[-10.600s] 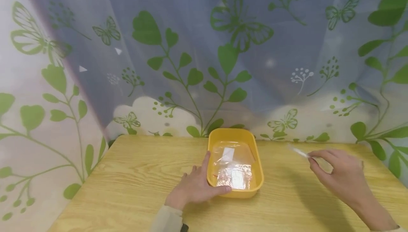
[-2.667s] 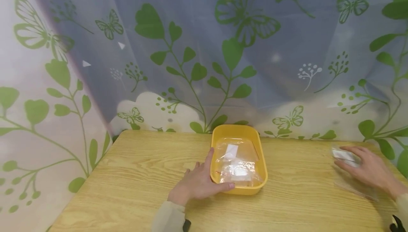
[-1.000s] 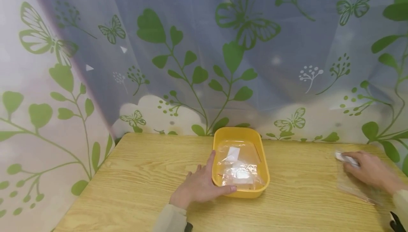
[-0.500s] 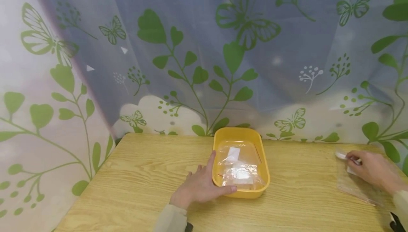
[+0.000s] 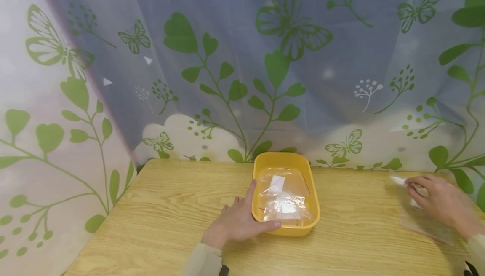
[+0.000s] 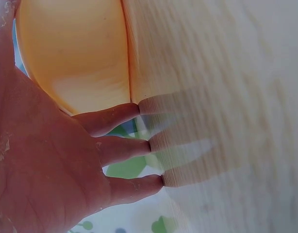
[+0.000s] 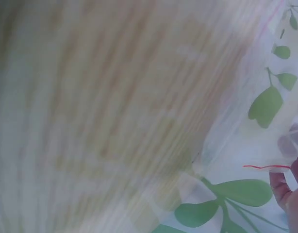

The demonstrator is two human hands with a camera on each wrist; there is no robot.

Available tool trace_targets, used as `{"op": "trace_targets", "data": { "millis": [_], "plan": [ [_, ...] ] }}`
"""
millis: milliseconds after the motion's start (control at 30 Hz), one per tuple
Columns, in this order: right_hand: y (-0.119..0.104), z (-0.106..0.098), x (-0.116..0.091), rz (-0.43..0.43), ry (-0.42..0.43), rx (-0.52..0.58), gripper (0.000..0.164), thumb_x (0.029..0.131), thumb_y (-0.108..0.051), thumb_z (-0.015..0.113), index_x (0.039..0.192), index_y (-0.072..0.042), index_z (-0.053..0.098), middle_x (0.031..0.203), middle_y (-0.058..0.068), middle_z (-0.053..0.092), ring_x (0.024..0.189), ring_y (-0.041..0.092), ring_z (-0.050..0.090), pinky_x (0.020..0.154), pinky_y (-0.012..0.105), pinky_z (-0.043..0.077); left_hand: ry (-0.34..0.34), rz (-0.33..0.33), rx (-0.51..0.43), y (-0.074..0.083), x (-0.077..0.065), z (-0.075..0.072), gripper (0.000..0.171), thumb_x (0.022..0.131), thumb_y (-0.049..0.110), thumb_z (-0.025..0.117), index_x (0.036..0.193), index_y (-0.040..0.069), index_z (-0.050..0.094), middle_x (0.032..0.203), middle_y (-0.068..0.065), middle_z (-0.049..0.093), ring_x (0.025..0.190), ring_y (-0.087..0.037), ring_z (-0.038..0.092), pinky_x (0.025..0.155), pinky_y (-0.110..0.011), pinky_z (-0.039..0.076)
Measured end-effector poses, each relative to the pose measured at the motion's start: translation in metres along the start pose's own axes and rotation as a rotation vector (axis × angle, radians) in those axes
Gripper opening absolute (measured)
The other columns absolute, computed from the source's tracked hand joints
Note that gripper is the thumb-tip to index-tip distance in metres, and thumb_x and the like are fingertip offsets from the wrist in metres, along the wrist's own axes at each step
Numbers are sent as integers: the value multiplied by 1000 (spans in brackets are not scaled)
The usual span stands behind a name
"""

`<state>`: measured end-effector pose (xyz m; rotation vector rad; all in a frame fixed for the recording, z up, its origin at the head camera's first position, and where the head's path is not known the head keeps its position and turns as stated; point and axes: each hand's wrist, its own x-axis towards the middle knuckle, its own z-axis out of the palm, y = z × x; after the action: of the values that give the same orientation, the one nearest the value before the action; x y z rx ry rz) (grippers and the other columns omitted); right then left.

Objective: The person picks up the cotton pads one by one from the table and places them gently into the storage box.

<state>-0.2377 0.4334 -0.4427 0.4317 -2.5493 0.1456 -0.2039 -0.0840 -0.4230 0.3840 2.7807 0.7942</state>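
In the head view my left hand (image 5: 238, 220) rests at the near left corner of a yellow plastic container (image 5: 315, 208). Its thumb lies across the front rim and its index finger along the left side. The left wrist view shows the other fingers straight, their tips on the table. Clear plastic bags (image 5: 289, 198) with white patches lie inside the container. At the far right my right hand (image 5: 441, 198) pinches the edge of a clear plastic bag (image 5: 426, 227) with a white patch. A thin red line on this bag shows in the right wrist view (image 7: 265, 167).
The wood-grain table (image 5: 170, 208) runs back to a hanging cloth (image 5: 227, 78) printed with leaves and butterflies. The container stands close to that cloth. Whether more than one bag lies under my right hand, I cannot tell.
Over the last second my right fingers have drawn from lying over the bag into a pinch, and its held edge has shifted slightly left. My left hand and the container stay in place.
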Motion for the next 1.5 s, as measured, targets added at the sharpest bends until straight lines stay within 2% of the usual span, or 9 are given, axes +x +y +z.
{"op": "trace_targets", "data": {
  "millis": [67, 100, 200, 267, 300, 700, 1000, 1333, 1500],
  "plan": [
    [-2, 0, 0, -68, 86, -3, 11, 89, -15, 78, 93, -5, 77, 89, 15, 73, 70, 35, 66, 59, 52, 54, 3, 0, 1, 0, 0, 0, 126, 75, 89, 59, 166, 31, -6, 157, -23, 47, 151, -49, 32, 120, -72, 24],
    [-3, 0, 0, -101, 129, -3, 19, 94, -25, 74, 91, -6, 77, 87, 13, 73, 68, 33, 65, 58, 49, 55, 4, -2, 4, -1, 0, 0, 127, 74, 90, 59, 166, 31, -6, 157, -22, 47, 151, -49, 32, 120, -72, 24],
    [-7, 2, 1, -181, 234, 2, 58, 105, -55, 48, 87, -8, 77, 82, 9, 72, 62, 29, 62, 51, 38, 51, 3, 1, 10, 0, 0, -1, 126, 74, 91, 58, 166, 31, -6, 156, -23, 47, 150, -50, 32, 120, -72, 24],
    [-9, 3, 2, -216, 286, 0, 77, 104, -66, 29, 85, -8, 76, 79, 7, 71, 61, 28, 61, 49, 33, 49, 0, 2, 10, 0, -1, -1, 126, 75, 90, 58, 166, 30, -6, 156, -24, 46, 150, -50, 32, 120, -73, 24],
    [-10, 3, 2, -230, 303, -3, 81, 104, -67, 25, 84, -8, 76, 78, 7, 71, 60, 28, 61, 49, 32, 48, -4, 0, 11, 1, -1, -1, 126, 75, 90, 57, 166, 31, -7, 156, -25, 46, 151, -50, 32, 120, -73, 23],
    [-25, -8, 8, -277, 378, 4, 73, 107, -61, 31, 85, -8, 76, 81, 7, 72, 63, 25, 62, 56, 26, 46, -10, -7, 16, 2, -2, -1, 125, 76, 89, 58, 165, 31, -8, 157, -27, 43, 151, -51, 31, 120, -72, 23],
    [-41, -14, 8, -255, 392, 56, 72, 106, -62, 34, 87, -9, 77, 85, 5, 73, 70, 22, 61, 64, 27, 47, -5, -9, 18, 2, -2, -2, 125, 76, 89, 58, 165, 32, -8, 158, -27, 42, 150, -52, 30, 121, -71, 22],
    [-56, -13, 10, -229, 435, 121, 67, 103, -65, 40, 88, -12, 79, 84, 3, 74, 81, -3, 55, 63, 19, 49, -7, -9, 11, 2, -3, -2, 125, 76, 90, 57, 165, 31, -7, 158, -29, 42, 150, -52, 31, 121, -72, 22],
    [-63, -12, 12, -211, 429, 136, 65, 103, -64, 41, 88, -14, 80, 84, 2, 74, 85, -8, 54, 62, 18, 48, -11, -8, 7, 2, -3, -2, 125, 76, 89, 58, 165, 31, -8, 158, -29, 41, 151, -52, 30, 121, -72, 22]
  ]
}}
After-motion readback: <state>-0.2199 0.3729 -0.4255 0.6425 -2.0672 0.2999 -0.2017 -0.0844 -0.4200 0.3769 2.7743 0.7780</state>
